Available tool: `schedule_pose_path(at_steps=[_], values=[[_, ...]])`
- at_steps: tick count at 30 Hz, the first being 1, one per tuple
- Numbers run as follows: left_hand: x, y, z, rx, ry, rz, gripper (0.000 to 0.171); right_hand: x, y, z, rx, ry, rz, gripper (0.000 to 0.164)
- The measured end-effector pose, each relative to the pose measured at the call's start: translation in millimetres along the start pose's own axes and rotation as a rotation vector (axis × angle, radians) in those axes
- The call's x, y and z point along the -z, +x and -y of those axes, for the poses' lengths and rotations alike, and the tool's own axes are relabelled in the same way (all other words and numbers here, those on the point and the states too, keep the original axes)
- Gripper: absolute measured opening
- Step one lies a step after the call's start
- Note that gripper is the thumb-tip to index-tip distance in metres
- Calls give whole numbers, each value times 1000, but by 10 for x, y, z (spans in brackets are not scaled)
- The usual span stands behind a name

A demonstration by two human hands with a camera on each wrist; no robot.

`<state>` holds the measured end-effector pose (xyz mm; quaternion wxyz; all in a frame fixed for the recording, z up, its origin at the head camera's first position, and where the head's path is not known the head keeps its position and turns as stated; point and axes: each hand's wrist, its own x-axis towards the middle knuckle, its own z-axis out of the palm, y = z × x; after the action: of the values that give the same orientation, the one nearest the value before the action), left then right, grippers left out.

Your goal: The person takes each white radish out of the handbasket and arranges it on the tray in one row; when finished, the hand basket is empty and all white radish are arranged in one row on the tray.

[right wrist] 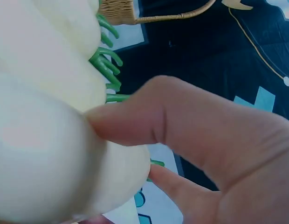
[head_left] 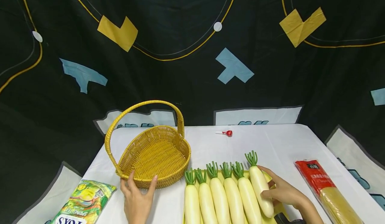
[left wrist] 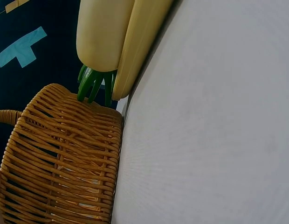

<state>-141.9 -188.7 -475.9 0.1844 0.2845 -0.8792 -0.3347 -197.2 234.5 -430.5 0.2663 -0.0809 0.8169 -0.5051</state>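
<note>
My right hand [head_left: 281, 189] grips the rightmost white radish [head_left: 261, 187], thumb on its near side and fingers around its far side. Close up in the right wrist view, the thumb [right wrist: 130, 122] presses against the smooth white body. Several more white radishes [head_left: 219, 200] with green stalks lie side by side on a yellow tray [head_left: 221, 176], left of the held one. At the near rim of a woven basket [head_left: 172, 180] with a tall handle is my left hand [head_left: 136, 199], its fingers spread against the side. The left wrist view shows the basket's woven wall [left wrist: 65, 158] close up.
A green-and-yellow snack bag [head_left: 87, 200] lies left of my left hand. On the right is a long red-and-yellow packet [head_left: 329, 192]. A red lollipop [head_left: 228, 133] rests near the back edge of the white table [head_left: 255, 135], before a dark curtain [head_left: 180, 80].
</note>
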Motion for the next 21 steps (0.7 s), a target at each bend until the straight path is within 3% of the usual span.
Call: schedule_pose_path(at_steps=[7, 14, 21], values=[[-4, 9, -5, -1, -5, -4, 92, -21, -116, -123, 6, 45, 85, 86], [11, -4, -9, 4, -5, -1, 91, -64, -179, -146, -26, 31, 67, 87], [11, 1, -9, 6, 0, -4, 91, -97, -205, -83, -39, -97, 40, 90]])
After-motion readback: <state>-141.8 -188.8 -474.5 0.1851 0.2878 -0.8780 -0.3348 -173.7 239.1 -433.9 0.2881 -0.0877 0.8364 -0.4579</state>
